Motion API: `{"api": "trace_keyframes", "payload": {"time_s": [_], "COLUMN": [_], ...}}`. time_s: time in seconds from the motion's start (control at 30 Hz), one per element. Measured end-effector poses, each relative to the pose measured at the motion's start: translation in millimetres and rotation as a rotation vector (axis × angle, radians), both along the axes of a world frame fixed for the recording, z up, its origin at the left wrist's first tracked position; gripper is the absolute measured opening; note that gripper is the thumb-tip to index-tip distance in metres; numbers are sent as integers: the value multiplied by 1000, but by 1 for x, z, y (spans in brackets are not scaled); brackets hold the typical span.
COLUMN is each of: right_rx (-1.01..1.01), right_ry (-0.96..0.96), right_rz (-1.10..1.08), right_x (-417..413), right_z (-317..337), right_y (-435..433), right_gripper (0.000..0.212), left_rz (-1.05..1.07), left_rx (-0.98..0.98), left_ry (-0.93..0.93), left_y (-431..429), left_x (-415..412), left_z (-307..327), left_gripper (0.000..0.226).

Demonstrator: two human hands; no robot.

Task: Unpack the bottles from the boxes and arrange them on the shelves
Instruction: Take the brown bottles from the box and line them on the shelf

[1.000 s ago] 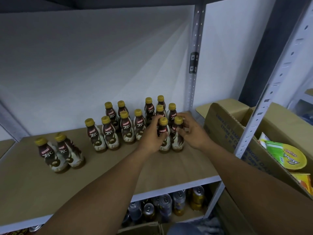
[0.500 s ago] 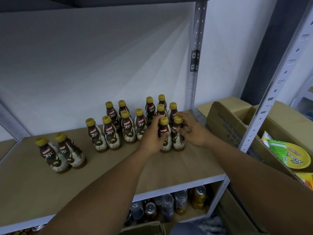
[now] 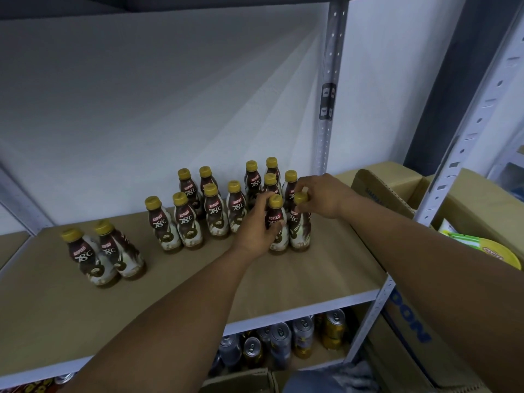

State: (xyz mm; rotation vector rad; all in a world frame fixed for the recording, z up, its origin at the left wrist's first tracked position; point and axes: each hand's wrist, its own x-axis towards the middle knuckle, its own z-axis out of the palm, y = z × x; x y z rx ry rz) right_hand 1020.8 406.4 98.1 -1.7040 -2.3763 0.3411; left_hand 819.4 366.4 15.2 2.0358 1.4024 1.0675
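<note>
Bottles (image 3: 216, 214) stand clustered on the shelf (image 3: 56, 307), just left of the post (image 3: 326, 151). They look light, stiff and smooth, best taken round the waist or cap. Left hand (image 3: 253, 226) fingers curl round a front bottle (image 3: 275, 222); right hand (image 3: 323, 195) fingertips pinch its neighbour's cap (image 3: 300, 198).

A: What stands lowest in view?
B: A cluster of silver and gold aluminium drink cans (image 3: 280, 340), upright, pull tabs showing.
A: And far right?
B: A round yellow foil lid (image 3: 499, 255), with a green plastic packet (image 3: 465, 239) just beside it. Instant noodles perhaps, but the print is blurred.
A: Behind everything?
B: A plain white wall (image 3: 141, 95), and to its right a small black clip (image 3: 328, 101).
</note>
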Motion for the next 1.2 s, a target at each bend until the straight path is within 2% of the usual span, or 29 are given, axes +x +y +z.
{"api": "trace_keyframes", "payload": {"time_s": [0.13, 0.83, 0.93, 1.07, 1.2], "right_rx": [29, 11, -10, -33, -40], "right_ry": [-58, 38, 57, 119, 99], "right_rz": [36, 63, 63, 38, 22], "right_x": [2, 6, 7, 11, 11], "right_z": [0, -14, -13, -9, -7], "right_y": [-1, -3, -5, -8, -7], "right_gripper": [43, 46, 52, 65, 61], "left_rz": [4, -5, -23, -45, -95], "left_rx": [-4, -23, -30, -52, -85], "left_ry": [3, 8, 47, 59, 256], "left_y": [1, 3, 6, 9, 14], "left_x": [0, 1, 0, -6, -13], "left_z": [0, 1, 6, 24, 52], "left_gripper": [68, 66, 67, 83, 84]}}
